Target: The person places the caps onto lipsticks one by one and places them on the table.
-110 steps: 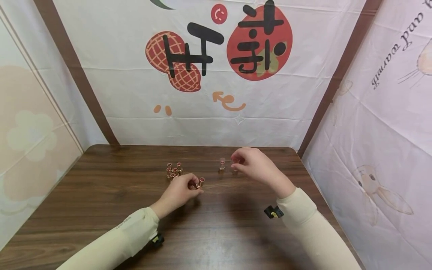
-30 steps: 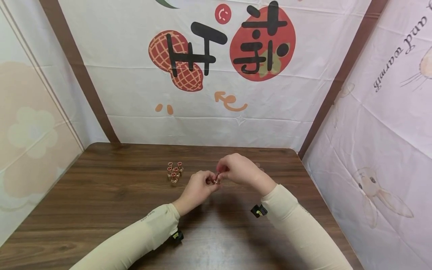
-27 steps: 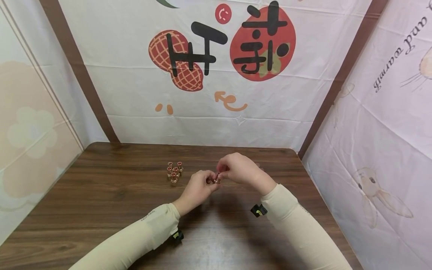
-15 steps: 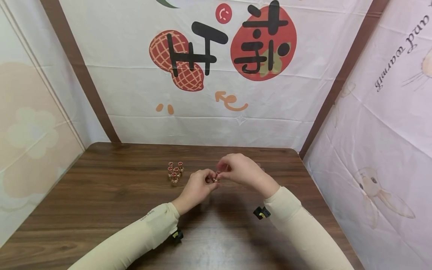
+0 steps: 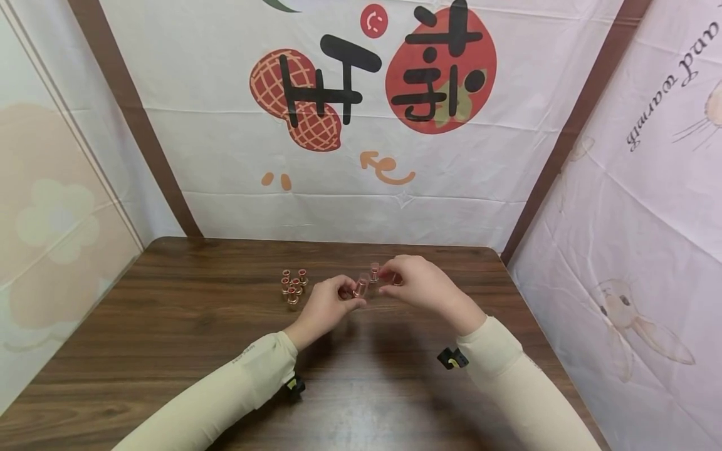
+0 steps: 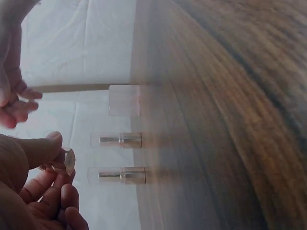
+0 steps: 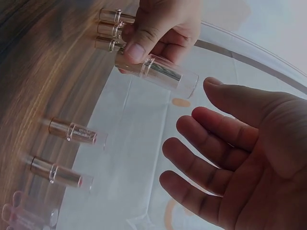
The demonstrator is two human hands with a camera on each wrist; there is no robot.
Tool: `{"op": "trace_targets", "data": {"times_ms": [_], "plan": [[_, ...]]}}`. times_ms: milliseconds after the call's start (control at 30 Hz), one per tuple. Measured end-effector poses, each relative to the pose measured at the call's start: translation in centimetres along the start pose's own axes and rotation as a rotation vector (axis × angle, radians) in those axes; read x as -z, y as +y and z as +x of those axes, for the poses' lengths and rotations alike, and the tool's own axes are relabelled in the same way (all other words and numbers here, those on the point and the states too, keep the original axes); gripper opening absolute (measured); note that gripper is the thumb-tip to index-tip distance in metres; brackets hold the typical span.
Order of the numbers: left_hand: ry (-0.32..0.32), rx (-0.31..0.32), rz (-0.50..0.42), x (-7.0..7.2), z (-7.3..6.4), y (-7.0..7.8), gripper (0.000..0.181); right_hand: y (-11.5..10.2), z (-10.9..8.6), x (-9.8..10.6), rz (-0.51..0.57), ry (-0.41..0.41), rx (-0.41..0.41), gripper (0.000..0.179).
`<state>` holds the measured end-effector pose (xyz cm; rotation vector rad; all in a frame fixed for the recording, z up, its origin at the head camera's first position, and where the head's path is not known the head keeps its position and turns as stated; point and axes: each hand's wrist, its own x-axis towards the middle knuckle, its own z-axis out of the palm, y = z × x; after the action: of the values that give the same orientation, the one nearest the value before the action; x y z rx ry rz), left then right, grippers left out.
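Observation:
My left hand (image 5: 324, 307) pinches a rose-gold lipstick tube (image 5: 361, 286) near its base, clear of the table. A transparent cap (image 7: 187, 85) covers the tube's upper part in the right wrist view. Just right of it, my right hand (image 5: 420, 285) has its fingers spread and loosely bent, with nothing in them. Its thumb and fingertips (image 7: 184, 127) point toward the cap's end, with a gap between. Beyond the hands stand two more lipstick tubes with clear caps, one nearer (image 7: 79, 132) and one (image 7: 57, 172) beside it.
Several rose-gold tubes without clear caps (image 5: 292, 293) stand in a cluster left of my left hand. Loose clear caps (image 7: 31, 211) stand past the capped pair in the right wrist view. The brown wooden table (image 5: 169, 326) ends at a printed cloth wall (image 5: 338, 216).
Earlier, my left hand held an uncapped tube farther left. Both hands then met on it; now it wears a clear cap, and my right hand has let go and moved right.

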<state>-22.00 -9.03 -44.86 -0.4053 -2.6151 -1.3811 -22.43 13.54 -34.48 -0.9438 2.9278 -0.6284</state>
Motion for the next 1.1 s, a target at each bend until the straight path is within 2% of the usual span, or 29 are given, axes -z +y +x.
{"op": "trace_targets", "data": {"times_ms": [333,600,833,1100], "plan": [[0.050,0.074,-0.004,-0.4,2.0,-0.6,0.026,1.0,-1.2,0.6,0.044,0.019,-0.032,0.021],[0.095,0.120,0.011,-1.0,3.6,-2.2,0.028,1.4,-2.0,0.8,0.047,0.039,-0.011,0.021],[0.098,0.180,0.003,-1.4,4.9,-3.4,0.027,1.9,-2.4,0.9,0.058,0.054,-0.003,0.020],[0.064,0.213,0.020,-2.3,6.4,-4.7,0.026,2.3,-2.5,0.8,0.073,0.060,0.001,0.011]]}}
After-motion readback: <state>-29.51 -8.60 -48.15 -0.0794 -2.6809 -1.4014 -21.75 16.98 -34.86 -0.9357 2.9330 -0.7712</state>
